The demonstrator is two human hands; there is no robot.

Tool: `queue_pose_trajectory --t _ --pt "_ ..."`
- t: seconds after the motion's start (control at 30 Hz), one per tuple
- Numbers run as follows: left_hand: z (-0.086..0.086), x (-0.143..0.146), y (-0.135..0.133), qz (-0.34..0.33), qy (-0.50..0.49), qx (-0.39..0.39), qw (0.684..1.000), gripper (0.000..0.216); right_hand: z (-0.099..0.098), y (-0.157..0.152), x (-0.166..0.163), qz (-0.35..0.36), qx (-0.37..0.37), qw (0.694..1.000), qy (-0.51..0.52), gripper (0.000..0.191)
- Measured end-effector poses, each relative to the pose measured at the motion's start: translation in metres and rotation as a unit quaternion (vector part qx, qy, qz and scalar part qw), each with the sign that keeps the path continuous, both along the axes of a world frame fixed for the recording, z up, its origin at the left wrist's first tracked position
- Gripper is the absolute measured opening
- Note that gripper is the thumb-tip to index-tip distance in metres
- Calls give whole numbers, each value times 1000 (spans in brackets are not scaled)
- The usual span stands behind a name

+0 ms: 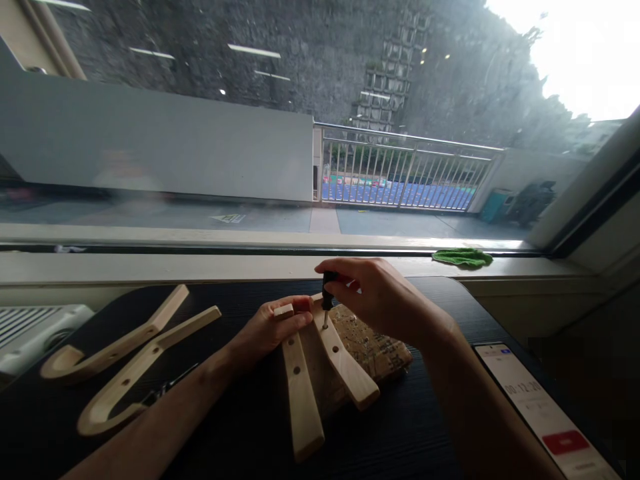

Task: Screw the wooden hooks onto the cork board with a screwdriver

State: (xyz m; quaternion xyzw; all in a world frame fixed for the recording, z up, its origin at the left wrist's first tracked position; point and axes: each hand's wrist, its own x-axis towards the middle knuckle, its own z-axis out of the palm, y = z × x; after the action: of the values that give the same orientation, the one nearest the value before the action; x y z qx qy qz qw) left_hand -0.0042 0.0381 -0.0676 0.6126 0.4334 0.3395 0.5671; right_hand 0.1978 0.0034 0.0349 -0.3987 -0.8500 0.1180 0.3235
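My right hand (383,297) is closed round the black handle of a screwdriver (327,293), held upright. Its metal shaft goes down into a hole in the right leg of a pale wooden frame (345,363). With the fingers of my left hand (273,327) I grip the upper end of that frame's left leg (300,393). Both legs have drilled holes and spread apart toward me. Under the right leg lies a brown piece with printed marks, seemingly cardboard (380,343). The screw itself is too small to make out.
Two curved wooden pieces (150,333) lie at the left of the black table (240,433), with small dark items (170,387) beside them. A phone showing a timer (540,407) rests at the right. A green cloth (463,258) lies on the window sill (150,267).
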Motion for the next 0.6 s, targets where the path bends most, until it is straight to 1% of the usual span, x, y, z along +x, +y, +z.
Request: queue_pose_trajectory --t 0.1,0.27,0.37,0.4,0.43,0.47,0.5,0.53,0.57,0.6 --pt "9 3 -3 -15 9 -4 1000 44 -2 3 -2 -23 7 1000 -5 30" --pt "20 10 -4 -32 68 35 997 42 -5 6 -6 -64 24 998 -11 21" --pt "32 -2 1 -53 117 41 991 50 -7 7 -6 -79 18 997 -5 21" --pt "39 -9 2 -87 133 36 987 57 -7 7 -5 -82 16 996 -3 21" --pt "47 -18 2 -104 165 40 980 62 -7 7 -4 -84 14 996 0 22" --pt "56 -27 0 -84 218 67 970 65 -8 6 -4 -84 12 996 1 22" --pt "66 -34 -5 -43 290 111 950 62 -8 6 -3 -83 10 996 2 22" --pt "76 -40 -12 16 353 171 920 56 -8 5 -2 -80 7 997 3 23" --pt "84 -43 -22 56 395 226 888 50 -8 4 -2 -76 2 997 3 23" --pt "91 -43 -34 60 415 267 868 46 -7 4 -2 -72 -3 997 4 23"
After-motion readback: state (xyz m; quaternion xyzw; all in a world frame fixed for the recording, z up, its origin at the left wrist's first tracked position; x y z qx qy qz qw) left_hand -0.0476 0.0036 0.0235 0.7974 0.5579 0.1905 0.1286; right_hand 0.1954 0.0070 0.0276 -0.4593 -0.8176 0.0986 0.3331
